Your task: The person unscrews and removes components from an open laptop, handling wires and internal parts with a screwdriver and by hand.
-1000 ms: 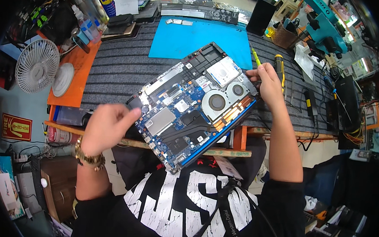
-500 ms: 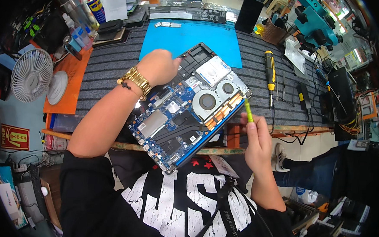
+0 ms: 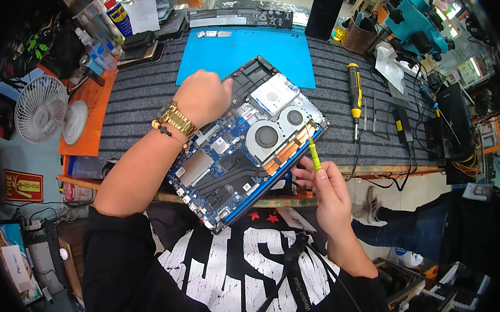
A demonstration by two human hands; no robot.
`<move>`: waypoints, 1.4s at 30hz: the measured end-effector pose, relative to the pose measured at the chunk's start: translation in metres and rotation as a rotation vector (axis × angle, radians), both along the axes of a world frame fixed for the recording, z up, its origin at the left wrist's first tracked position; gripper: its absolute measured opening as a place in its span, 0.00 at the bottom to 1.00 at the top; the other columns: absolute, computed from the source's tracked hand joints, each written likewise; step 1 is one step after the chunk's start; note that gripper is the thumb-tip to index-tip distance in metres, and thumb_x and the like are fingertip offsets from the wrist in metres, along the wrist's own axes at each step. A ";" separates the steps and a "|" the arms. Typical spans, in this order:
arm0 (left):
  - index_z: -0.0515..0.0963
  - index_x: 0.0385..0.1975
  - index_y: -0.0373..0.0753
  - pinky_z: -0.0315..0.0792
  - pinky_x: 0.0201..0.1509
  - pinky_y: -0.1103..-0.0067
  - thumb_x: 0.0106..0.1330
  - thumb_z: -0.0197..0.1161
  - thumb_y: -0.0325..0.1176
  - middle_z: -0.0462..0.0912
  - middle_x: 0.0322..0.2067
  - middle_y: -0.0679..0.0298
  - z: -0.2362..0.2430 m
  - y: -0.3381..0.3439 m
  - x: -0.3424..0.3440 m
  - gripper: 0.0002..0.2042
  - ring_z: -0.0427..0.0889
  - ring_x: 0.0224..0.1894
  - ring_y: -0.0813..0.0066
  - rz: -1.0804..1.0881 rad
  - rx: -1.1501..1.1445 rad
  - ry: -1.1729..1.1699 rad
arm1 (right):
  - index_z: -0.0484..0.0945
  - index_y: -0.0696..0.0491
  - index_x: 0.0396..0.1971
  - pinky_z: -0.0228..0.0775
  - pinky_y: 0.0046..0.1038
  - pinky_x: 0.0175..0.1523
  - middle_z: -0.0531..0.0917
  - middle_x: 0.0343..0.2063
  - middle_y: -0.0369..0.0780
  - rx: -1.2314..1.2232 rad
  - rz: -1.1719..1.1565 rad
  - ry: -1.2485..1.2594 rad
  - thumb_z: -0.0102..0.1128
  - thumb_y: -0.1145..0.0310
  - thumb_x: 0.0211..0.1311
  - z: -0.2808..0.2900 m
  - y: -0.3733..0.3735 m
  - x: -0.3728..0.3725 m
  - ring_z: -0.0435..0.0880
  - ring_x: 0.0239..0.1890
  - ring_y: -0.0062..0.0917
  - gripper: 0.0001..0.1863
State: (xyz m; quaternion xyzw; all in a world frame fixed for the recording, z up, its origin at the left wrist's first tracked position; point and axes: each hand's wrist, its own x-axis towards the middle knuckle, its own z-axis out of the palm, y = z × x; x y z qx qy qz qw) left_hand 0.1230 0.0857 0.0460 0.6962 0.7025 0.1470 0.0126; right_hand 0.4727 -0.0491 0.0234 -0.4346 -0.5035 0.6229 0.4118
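Observation:
An opened laptop base point(image 3: 218, 144) is tilted over the table's near edge, its blue circuit board, twin fans, copper heat pipes and silver drive exposed. My left hand point(image 3: 205, 99), a gold watch on its wrist, is closed on the laptop's far-left edge, thumb over the rim and the other fingers mostly hidden. Between the fingers of my right hand point(image 3: 329, 186) is a slim yellow-green screwdriver point(image 3: 314, 156). Its tip points up at the copper fins beside the smaller fan; whether it touches them I cannot tell.
A blue mat point(image 3: 244, 58) lies behind the laptop, with a battery pack point(image 3: 241, 19) at its far edge. To the right are a yellow-black electric screwdriver point(image 3: 354, 94), tweezers and cables. A small white fan point(image 3: 41, 109) stands at left; a teal microscope point(image 3: 412, 23) rises at back right.
My right hand has moved left with the screwdriver, bringing its tip over the copper fins. The laptop has shifted slightly left in the picture. My left hand keeps its hold.

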 end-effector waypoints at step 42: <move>0.77 0.73 0.33 0.83 0.58 0.80 0.86 0.68 0.35 0.91 0.56 0.66 0.085 0.004 -0.131 0.22 0.88 0.51 0.84 -0.301 -0.164 -0.959 | 0.76 0.50 0.55 0.88 0.53 0.55 0.85 0.59 0.46 -0.229 -0.167 0.401 0.52 0.56 0.92 0.075 0.066 -0.086 0.88 0.57 0.39 0.13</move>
